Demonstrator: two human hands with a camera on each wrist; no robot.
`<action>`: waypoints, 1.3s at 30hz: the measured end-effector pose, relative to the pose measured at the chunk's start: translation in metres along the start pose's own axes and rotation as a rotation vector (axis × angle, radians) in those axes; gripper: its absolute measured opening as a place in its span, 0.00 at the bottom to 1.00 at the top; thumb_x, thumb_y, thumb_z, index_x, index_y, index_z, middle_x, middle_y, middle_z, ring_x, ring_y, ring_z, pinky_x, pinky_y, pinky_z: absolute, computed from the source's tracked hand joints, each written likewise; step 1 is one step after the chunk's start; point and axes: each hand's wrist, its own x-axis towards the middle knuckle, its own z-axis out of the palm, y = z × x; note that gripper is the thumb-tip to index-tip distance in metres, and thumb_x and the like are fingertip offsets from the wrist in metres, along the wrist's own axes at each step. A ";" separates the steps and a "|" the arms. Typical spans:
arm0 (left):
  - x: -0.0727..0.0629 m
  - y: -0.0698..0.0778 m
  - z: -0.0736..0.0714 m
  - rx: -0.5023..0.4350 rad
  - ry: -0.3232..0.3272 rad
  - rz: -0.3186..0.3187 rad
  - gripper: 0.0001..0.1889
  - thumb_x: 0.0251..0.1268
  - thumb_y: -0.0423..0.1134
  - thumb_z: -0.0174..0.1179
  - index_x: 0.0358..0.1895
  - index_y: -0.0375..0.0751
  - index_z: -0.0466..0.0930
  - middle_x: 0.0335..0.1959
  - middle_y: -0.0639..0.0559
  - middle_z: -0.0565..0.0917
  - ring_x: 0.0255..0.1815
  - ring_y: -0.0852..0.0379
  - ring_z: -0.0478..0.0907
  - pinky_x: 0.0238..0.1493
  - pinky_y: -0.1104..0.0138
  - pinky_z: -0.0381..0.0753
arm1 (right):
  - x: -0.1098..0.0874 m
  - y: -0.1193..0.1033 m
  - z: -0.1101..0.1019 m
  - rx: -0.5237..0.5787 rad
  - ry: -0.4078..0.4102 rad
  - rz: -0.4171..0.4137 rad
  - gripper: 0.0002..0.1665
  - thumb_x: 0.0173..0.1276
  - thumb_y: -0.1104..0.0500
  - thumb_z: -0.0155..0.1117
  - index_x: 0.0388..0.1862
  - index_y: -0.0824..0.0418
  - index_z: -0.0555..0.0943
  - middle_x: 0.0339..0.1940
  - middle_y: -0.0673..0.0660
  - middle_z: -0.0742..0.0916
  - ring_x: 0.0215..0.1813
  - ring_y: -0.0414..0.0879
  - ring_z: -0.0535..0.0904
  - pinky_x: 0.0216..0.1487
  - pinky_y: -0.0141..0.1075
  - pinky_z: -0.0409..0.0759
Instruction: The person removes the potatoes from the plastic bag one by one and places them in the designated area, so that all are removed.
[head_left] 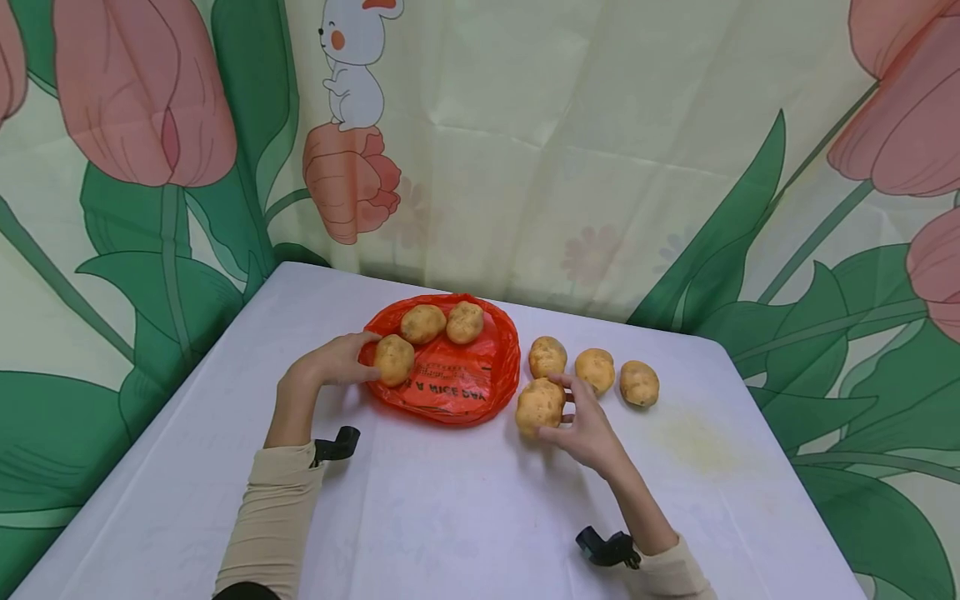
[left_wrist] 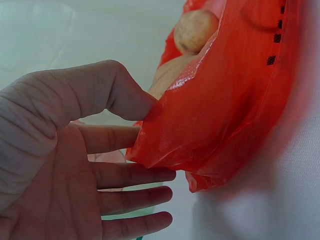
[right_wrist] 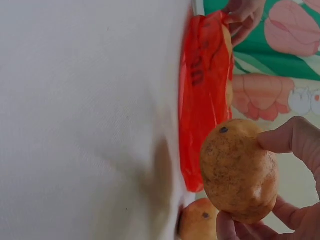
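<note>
My left hand [head_left: 330, 360] pinches the rim of a red plastic bag [head_left: 491, 379] between thumb and index finger, its other fingers straight in the left wrist view. The bag lies spread on the table with its mouth turned up. Inside are three potatoes: one [head_left: 393, 360] right beside my left fingertips, the others [head_left: 423, 323] [head_left: 465, 322] towards the back. To the right of the bag, my right hand [head_left: 588, 429] grips a light brown potato [right_wrist: 239, 170] between thumb and fingers. The right wrist view shows it raised, with a shadow on the cloth.
Three more potatoes [head_left: 547, 357] [head_left: 595, 371] [head_left: 639, 383] lie in a row right of the bag, just beyond my right hand. A white cloth covers the table [head_left: 450, 508]. Behind it hangs a curtain [head_left: 525, 183] printed with tulips and a rabbit.
</note>
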 end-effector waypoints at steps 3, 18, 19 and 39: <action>0.000 0.000 0.000 -0.002 0.002 0.000 0.38 0.69 0.43 0.61 0.77 0.30 0.59 0.74 0.30 0.67 0.74 0.33 0.63 0.72 0.38 0.65 | 0.003 0.004 -0.002 0.009 -0.023 0.013 0.46 0.58 0.65 0.77 0.72 0.61 0.66 0.68 0.63 0.72 0.66 0.59 0.71 0.62 0.54 0.79; -0.001 0.001 -0.001 0.004 0.006 0.006 0.38 0.69 0.43 0.61 0.77 0.30 0.59 0.74 0.30 0.67 0.74 0.33 0.62 0.73 0.38 0.64 | 0.012 0.020 -0.012 0.000 -0.132 0.062 0.45 0.58 0.64 0.76 0.72 0.63 0.67 0.71 0.63 0.72 0.69 0.62 0.69 0.63 0.52 0.80; -0.001 0.001 -0.001 0.006 0.006 0.006 0.38 0.69 0.43 0.61 0.77 0.30 0.59 0.74 0.30 0.67 0.74 0.33 0.62 0.72 0.38 0.64 | 0.013 0.021 -0.013 0.005 -0.137 0.067 0.44 0.58 0.65 0.75 0.72 0.63 0.66 0.72 0.63 0.72 0.70 0.62 0.69 0.64 0.52 0.79; -0.001 0.002 0.000 -0.005 0.000 -0.006 0.38 0.69 0.43 0.61 0.77 0.30 0.58 0.74 0.30 0.66 0.74 0.33 0.62 0.73 0.38 0.64 | 0.014 0.020 -0.017 -0.005 -0.185 0.067 0.49 0.62 0.60 0.72 0.80 0.58 0.60 0.80 0.67 0.63 0.74 0.70 0.65 0.71 0.64 0.68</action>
